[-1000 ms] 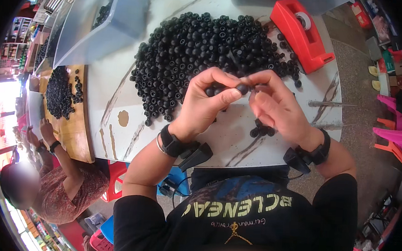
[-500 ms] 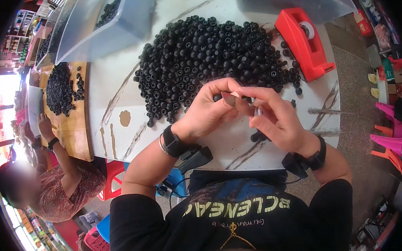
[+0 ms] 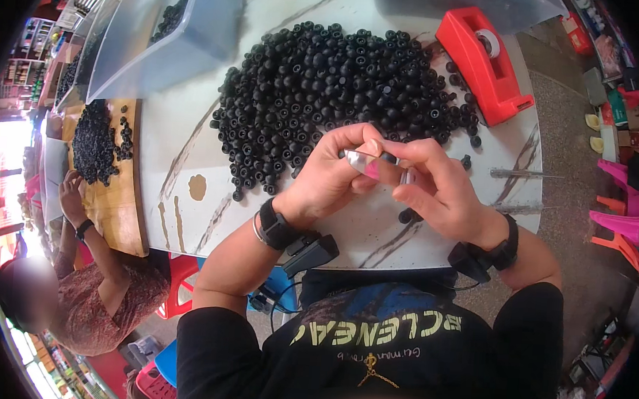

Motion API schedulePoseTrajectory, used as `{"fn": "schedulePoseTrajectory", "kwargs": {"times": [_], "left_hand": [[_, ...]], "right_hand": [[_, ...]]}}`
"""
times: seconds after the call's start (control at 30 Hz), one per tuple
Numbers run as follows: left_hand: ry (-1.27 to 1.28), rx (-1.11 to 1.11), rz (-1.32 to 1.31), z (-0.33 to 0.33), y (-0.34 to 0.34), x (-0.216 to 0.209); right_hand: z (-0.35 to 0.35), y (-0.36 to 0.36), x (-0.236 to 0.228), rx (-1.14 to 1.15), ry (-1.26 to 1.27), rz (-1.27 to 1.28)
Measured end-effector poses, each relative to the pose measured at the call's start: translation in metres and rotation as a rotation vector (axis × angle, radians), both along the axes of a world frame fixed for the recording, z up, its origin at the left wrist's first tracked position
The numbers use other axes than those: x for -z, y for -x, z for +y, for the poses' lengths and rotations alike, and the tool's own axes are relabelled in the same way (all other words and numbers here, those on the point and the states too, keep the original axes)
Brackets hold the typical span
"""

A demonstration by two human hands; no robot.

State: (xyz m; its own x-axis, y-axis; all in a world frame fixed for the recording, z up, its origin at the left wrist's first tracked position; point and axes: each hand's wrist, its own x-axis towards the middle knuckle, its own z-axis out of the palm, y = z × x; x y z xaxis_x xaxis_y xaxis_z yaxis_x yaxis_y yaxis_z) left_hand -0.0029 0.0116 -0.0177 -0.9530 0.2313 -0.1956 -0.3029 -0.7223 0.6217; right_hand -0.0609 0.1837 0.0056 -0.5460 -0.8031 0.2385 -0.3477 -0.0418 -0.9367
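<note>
Both hands meet over the near edge of a large heap of small black round parts with hollow ends. My left hand is closed, thumb and index finger pinching a small black part that is mostly hidden by fingers. A shiny, flat metal blade crosses between the hands, its tip towards the left thumb. At its other end my right hand is closed around it, index finger and thumb bent; the grip itself is partly covered.
A red tape dispenser stands right of the heap. Clear plastic bins are at the back left and back right. Two thin metal rods stick out past the table's right edge. At left a person works by a wooden table with more black parts.
The blade has tilted and now catches bright light, while both hands stay almost in place. The co-worker's hand at left has moved slightly back towards their pile.
</note>
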Motion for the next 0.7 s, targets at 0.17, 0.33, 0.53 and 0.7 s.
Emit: {"fn": "schedulePoseTrajectory", "kwargs": {"times": [0.17,0.33,0.53,0.7], "left_hand": [[0.011,-0.005,0.047,0.002,0.000,0.004],[-0.026,-0.024,0.052,0.002,0.001,0.002],[-0.032,0.005,0.023,0.000,0.001,0.001],[-0.008,-0.019,-0.008,0.002,0.002,-0.001]], "right_hand": [[0.001,0.002,0.004,0.001,-0.020,-0.035],[-0.004,0.000,0.001,0.001,0.062,-0.268],[-0.001,0.003,-0.004,-0.014,0.027,-0.484],[0.001,0.004,-0.004,-0.041,0.018,-0.509]]}}
